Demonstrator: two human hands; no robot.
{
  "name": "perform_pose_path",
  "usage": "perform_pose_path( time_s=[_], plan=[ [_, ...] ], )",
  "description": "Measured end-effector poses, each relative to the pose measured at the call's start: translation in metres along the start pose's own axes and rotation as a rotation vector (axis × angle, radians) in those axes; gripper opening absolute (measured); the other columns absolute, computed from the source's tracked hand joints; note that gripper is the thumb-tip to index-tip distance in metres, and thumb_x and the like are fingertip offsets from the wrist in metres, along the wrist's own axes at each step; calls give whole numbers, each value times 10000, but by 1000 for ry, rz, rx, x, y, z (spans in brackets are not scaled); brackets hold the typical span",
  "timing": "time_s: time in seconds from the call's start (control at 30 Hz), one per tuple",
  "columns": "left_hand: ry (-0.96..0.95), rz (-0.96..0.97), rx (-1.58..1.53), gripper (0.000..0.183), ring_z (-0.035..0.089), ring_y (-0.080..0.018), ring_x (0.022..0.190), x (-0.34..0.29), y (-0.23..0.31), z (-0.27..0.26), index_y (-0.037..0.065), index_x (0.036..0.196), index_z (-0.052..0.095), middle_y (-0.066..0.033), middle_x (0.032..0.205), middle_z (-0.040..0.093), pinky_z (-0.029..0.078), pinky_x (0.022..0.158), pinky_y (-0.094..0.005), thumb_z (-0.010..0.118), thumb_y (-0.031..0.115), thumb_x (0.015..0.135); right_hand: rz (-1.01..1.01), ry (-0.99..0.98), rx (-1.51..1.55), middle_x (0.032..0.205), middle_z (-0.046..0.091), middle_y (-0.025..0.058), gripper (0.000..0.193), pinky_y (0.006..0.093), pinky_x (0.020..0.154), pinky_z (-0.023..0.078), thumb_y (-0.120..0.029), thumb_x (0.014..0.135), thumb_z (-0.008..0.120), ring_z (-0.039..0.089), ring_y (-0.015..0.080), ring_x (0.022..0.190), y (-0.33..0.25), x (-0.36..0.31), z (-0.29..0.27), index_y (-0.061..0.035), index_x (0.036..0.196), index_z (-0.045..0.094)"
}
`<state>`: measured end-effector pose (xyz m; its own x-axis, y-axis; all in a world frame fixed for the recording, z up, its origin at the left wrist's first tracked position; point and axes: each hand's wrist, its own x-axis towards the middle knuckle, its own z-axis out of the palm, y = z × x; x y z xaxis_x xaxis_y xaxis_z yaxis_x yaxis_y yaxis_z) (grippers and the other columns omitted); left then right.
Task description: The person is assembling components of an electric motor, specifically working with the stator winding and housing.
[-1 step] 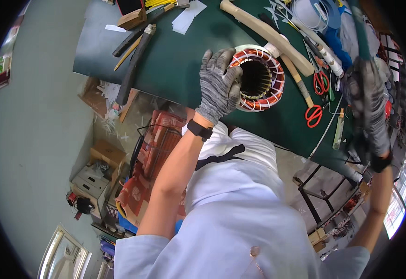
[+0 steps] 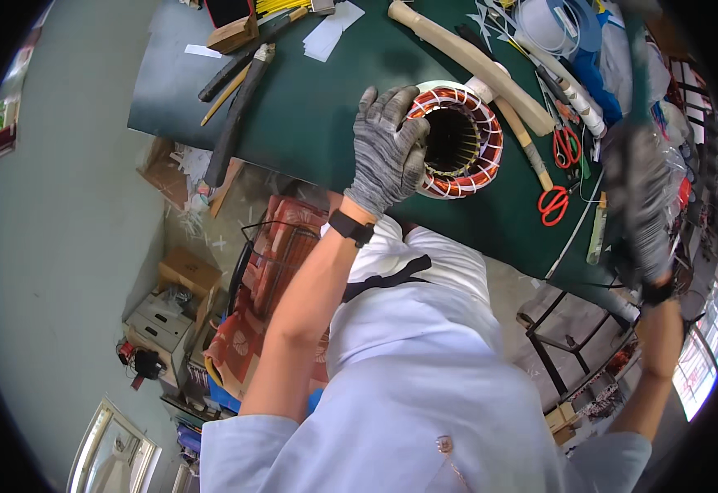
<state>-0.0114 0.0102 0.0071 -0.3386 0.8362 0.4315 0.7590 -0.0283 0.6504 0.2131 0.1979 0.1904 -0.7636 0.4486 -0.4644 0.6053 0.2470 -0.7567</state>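
My left hand (image 2: 387, 148), in a grey glove, grips the left rim of a motor stator (image 2: 490, 160). Copper windings laced with white cord ring its dark round bore, which faces up at me. My right hand (image 2: 642, 193), gloved as well, is over the right end of the green table, apart from the stator. Motion smears its fingers, and a dark long shape runs up from it; whether it is held I cannot make out. Nearest to that hand lie a craft knife (image 2: 598, 230) and red-handled scissors (image 2: 554, 205).
Behind the stator lies a long wooden bat-like piece (image 2: 474, 66), with a wooden-handled tool (image 2: 527, 144) beside it. More red scissors (image 2: 567, 148) and tubing crowd the right. Dark rods (image 2: 240, 119) and white paper slips (image 2: 330, 33) lie left and at the back. A red patterned chair (image 2: 281, 246) stands below the table.
My right hand has shifted slightly left and toward me, still blurred. The left hand and the stator stay in place.
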Motion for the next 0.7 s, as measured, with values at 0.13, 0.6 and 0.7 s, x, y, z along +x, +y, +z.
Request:
perform_pose_path(
  time_s=[0.13,0.6,0.7],
  plan=[
    [-197,108,-3,265,468,-367,1051,21,-9,-4,67,876,556,-202,1136,496,303,962,-502,478,170,644,-169,-184,-397,1267,463,115,535,273,837,422,-311,879,519,521,153,995,33,-7,11,-83,1329,341],
    [-162,41,160,204,392,-403,1132,12,-5,-7,72,875,540,-171,1235,448,252,990,-499,472,154,702,278,-296,-460,1233,482,140,500,337,926,410,-205,858,530,527,233,1061,-2,-7,24,-60,1298,341],
    [-70,-80,63,221,384,-409,1140,-12,11,-1,72,876,546,-173,1237,445,251,991,-501,479,150,680,76,182,316,1188,503,162,437,339,804,461,-133,835,569,564,254,899,0,-25,3,-46,1241,432]
  ],
)
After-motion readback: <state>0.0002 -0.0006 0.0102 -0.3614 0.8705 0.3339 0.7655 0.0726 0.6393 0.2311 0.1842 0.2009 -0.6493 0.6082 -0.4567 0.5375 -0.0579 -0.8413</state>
